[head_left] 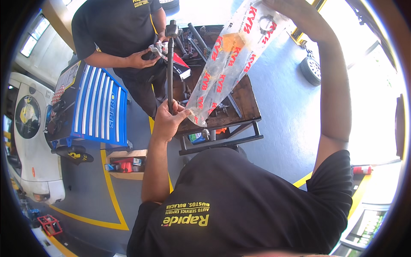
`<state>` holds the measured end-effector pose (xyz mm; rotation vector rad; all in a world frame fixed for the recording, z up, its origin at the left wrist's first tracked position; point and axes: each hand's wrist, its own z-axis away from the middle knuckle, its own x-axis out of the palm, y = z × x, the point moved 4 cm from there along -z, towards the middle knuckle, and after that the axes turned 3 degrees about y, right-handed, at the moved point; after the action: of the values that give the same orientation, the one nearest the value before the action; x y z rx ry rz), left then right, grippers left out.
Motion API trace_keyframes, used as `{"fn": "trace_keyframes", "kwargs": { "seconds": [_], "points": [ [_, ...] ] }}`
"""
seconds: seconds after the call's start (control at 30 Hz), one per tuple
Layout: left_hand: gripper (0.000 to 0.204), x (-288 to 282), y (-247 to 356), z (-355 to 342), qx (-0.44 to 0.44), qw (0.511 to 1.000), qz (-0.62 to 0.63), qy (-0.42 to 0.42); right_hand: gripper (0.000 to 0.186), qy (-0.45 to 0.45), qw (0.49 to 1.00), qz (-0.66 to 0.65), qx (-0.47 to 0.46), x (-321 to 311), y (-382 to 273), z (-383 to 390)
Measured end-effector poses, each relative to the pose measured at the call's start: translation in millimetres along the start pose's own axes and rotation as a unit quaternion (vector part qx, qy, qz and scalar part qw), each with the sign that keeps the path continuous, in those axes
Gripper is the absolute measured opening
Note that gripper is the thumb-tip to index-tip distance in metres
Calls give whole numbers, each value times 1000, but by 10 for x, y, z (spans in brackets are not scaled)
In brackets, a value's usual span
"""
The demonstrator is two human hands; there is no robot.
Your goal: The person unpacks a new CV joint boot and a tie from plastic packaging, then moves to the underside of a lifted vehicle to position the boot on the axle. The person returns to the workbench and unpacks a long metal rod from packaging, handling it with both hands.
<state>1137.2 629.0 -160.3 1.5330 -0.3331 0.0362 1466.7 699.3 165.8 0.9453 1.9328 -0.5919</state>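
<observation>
My left hand (168, 119) is wrapped round a long dark metal rod (170, 68) that stands nearly upright, with a thick cylindrical joint at its top. Its thumb and forefinger also pinch the lower corner of a clear plastic bag (214, 81) printed in red. Raised at the upper right, my right hand (287, 6) grips the bag's upper end; the picture's edge cuts off part of it. The bag is stretched slantwise between both hands, above a workbench (246, 100). A ring shape and something orange show in or through the plastic.
Across the bench a co-worker (115, 34) holds a small dark part and crumpled wrapping, near a red and black box (182, 67). Metal parts and tools lie on the bench. At left stand a blue tool cabinet (100, 103) and a white vehicle (36, 158); a wheel (311, 69) lies right.
</observation>
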Motion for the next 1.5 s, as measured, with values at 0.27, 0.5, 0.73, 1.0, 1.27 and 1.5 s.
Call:
{"fn": "trace_keyframes", "kwargs": {
  "seconds": [0.27, 0.5, 0.73, 1.0, 1.27, 1.5],
  "points": [
    [37, -8, 11, 20, -12, 1000, -1, 10, 29, -129, 948, 99, 273, -215, -224, 23],
    [36, -30, 6, 45, -41, 999, -1, 7, 25, -73, 972, -211, 75, 18, 67, 70],
    [34, -70, -56, 87, -57, 998, -9, 20, 34, -118, 989, -83, 30, -59, 187, 204],
    [35, -62, -19, 99, -57, 998, 31, 22, 30, -66, 992, 105, 30, -3, -20, 120],
    [28, -58, 28, 101, 40, 996, -65, 47, 28, -41, 961, -264, 74, 279, 434, 517],
    [33, -399, 64, 539, 7, 995, -42, 85, 33, -35, 945, -198, 257, 500, 583, 729]
  ]
}}
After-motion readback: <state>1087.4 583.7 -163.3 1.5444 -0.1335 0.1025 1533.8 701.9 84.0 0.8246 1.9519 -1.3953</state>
